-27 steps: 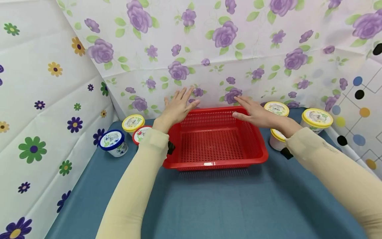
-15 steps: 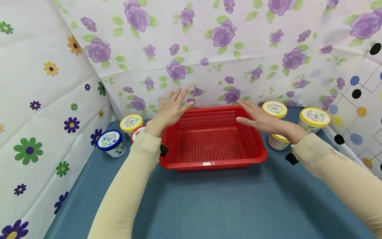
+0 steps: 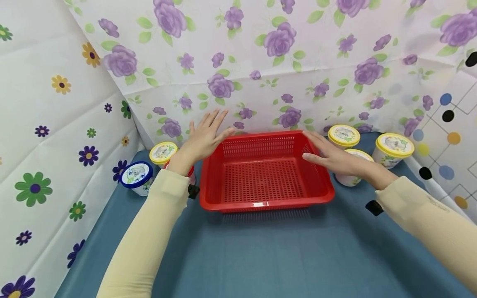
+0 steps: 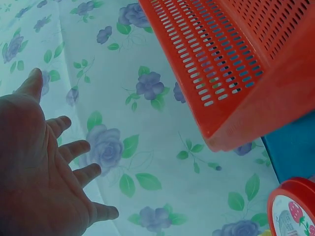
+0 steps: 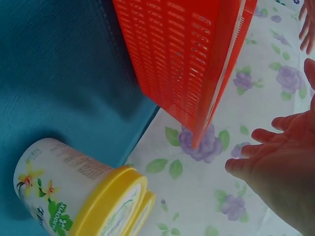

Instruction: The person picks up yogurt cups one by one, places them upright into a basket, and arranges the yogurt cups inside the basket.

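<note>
A red plastic basket (image 3: pixel 266 205) with slotted walls stands on the blue cloth, its inside bare. Above its back left corner hovers my left hand (image 3: pixel 197 142), fingers straight and spread. In the left wrist view a gap shows between that hand and the basket wall (image 4: pixel 275 98). My right hand (image 3: pixel 333 156) is over the right side, fingers extended and thumb apart, holding nothing. The right wrist view also shows it apart from the basket (image 5: pixel 172 64). Below my left wrist sits a red-lidded tub (image 3: pixel 191 173), partly hidden.
Left of the basket stand a blue-lidded tub (image 3: pixel 136 176) and a yellow-lidded tub (image 3: pixel 163 152). On the right are three yellow-lidded tubs, one at the back (image 3: pixel 343 135), one nearer (image 3: pixel 348 179), one farther right (image 3: pixel 395 147). Flowered sheets wall the table.
My hands have drawn apart, the left one moving left and the right one moving right. More of the red-lidded tub and the near right tub now shows. The basket has stayed in place.
</note>
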{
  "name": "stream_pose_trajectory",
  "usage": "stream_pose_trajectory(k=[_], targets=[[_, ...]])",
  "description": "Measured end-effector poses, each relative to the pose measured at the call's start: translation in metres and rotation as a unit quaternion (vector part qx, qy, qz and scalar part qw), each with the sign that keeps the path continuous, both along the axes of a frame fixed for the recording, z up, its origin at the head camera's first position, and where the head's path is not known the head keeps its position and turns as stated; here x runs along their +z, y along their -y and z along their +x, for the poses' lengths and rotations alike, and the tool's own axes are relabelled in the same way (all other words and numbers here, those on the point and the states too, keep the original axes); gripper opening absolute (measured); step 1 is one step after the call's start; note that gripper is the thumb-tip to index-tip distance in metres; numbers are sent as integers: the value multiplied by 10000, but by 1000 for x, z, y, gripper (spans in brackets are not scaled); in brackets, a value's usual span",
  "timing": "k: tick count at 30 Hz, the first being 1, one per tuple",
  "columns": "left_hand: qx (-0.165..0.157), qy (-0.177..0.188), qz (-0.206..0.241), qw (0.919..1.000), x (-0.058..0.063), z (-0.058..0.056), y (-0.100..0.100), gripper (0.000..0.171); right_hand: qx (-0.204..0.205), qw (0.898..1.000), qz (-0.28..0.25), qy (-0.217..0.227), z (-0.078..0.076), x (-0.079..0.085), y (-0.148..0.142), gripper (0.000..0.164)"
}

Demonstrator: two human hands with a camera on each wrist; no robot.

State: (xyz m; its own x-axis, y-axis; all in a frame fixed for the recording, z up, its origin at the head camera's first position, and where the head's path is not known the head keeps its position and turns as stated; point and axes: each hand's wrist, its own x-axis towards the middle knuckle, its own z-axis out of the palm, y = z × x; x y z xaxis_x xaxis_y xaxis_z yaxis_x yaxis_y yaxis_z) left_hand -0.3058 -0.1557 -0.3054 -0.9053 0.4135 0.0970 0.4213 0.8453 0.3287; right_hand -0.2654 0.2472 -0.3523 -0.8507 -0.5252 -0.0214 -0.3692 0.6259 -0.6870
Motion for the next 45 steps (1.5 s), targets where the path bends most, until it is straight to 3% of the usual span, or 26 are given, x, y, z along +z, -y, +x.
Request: stream_pose_trajectory(k=[14,24,34,45], targets=[[62,103,183,9998,-13,10,21,80,-256,9986,-412,227,26,-18,-8,84],[96,92,247,9996,-18,18,31,76,-249,9955,-874,253,34,-28,-12,84],[133,94,335,9993,-23,24,42,78,-319,9965,-748,216,39,-32,-17,83],[334,91,413,9985,-33,33,60,77,-251,9935,-1075,273,45,-45,-22,82]])
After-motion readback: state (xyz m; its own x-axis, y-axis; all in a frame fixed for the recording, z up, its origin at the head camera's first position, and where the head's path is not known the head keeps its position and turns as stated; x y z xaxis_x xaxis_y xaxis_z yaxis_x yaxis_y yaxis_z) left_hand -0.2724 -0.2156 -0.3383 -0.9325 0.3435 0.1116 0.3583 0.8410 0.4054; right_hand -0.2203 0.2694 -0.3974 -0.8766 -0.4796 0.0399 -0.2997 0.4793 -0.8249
